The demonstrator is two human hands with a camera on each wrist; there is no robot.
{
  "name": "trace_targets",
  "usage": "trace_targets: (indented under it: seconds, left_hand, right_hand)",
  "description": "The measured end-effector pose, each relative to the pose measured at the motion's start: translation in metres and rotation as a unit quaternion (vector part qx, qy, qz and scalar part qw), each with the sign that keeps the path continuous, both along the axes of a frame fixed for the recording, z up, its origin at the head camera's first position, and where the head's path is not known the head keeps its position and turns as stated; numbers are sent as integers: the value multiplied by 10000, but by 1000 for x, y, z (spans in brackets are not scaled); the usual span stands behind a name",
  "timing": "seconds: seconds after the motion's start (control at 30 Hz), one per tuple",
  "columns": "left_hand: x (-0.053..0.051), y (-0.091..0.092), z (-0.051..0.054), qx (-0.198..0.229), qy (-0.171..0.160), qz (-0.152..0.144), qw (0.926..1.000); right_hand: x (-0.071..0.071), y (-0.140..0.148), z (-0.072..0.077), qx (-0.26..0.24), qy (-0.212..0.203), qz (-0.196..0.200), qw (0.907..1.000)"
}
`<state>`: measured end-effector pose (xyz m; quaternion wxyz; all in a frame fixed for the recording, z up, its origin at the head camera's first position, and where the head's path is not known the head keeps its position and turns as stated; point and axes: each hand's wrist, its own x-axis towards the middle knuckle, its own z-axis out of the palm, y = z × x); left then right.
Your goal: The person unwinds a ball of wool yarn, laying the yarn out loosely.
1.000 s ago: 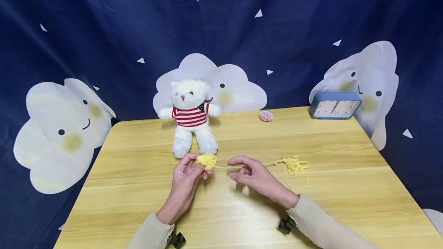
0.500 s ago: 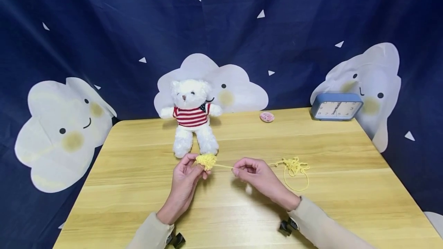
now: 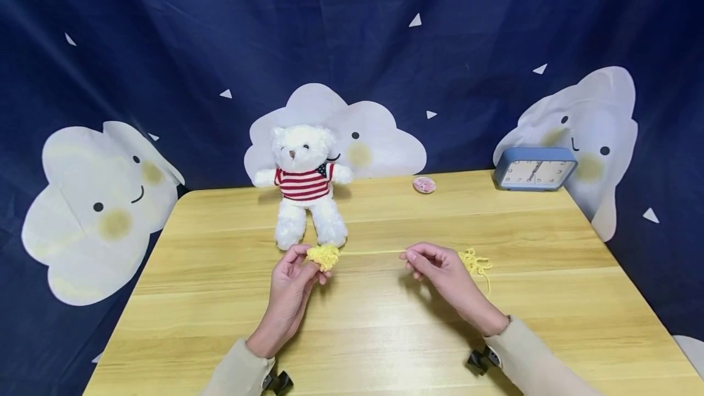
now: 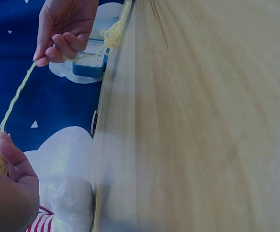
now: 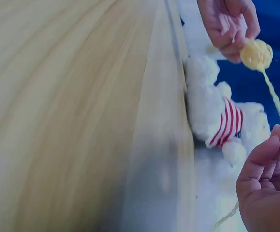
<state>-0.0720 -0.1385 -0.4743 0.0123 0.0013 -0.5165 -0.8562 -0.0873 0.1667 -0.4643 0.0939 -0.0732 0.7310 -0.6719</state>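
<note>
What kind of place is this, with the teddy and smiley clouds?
Perhaps a play or craft corner at a wooden table: there's a white teddy bear, a pile of yellow yarn, and dark blue cloth with smiling clouds behind.

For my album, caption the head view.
Left hand holds a yellow yarn ball; right hand pinches its taut strand.

The right hand has moved farther from the left hand, lengthening the yellow strand between them
</note>
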Motion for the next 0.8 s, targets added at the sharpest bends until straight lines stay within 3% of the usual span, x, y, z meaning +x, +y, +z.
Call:
trace_targets:
  seconds: [0.33,0.8]
  left_hand:
    - [2,-4,1,-12,73,89,9999]
    - [2,-5,1,-20,24,172,9998]
  right_hand:
    - [4,41,-3,166,-227,-652,9975]
    - [6,94,-10,357,-233,-1153,9924]
